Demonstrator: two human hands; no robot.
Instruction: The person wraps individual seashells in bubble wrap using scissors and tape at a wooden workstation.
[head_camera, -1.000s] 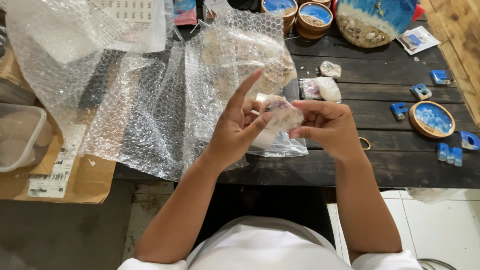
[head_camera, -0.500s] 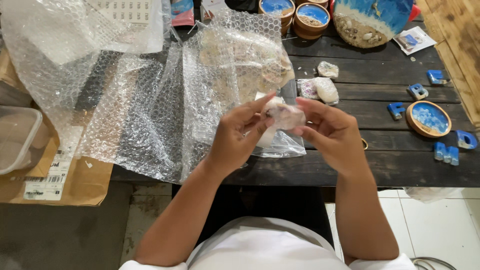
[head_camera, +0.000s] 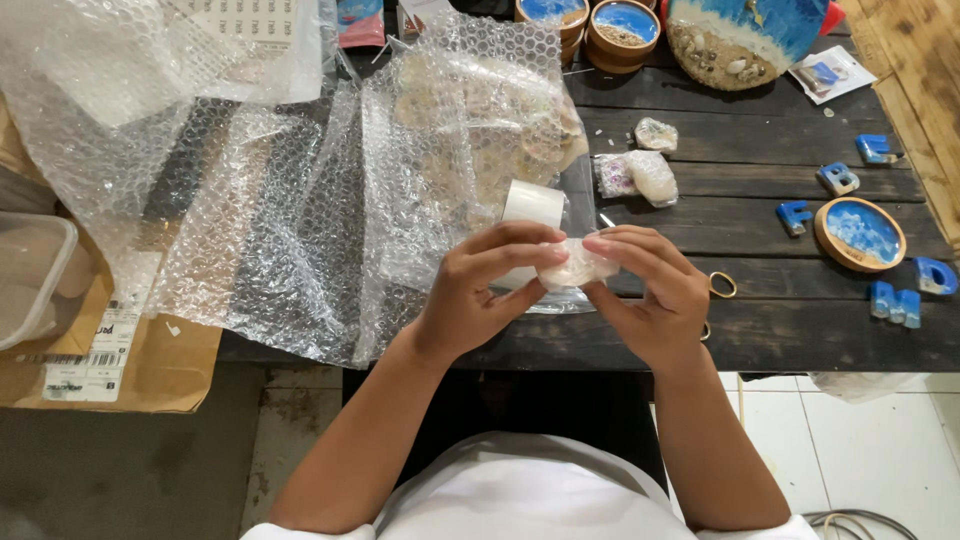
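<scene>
You were at the wrapping step: your left hand (head_camera: 478, 292) and right hand (head_camera: 652, 290) both pinched a small bubble-wrapped bundle (head_camera: 578, 268) just above the table's near edge (head_camera: 800, 345). A tape roll (head_camera: 532, 205) sat at eleven o'clock from it. Sealing it would likely have called for that tape.

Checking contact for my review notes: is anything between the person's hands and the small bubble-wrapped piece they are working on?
Nothing visible. The left hand and right hand both pinch the small bubble-wrapped piece directly, above the edge of the dark wooden table. The tape roll sits behind it.
</scene>
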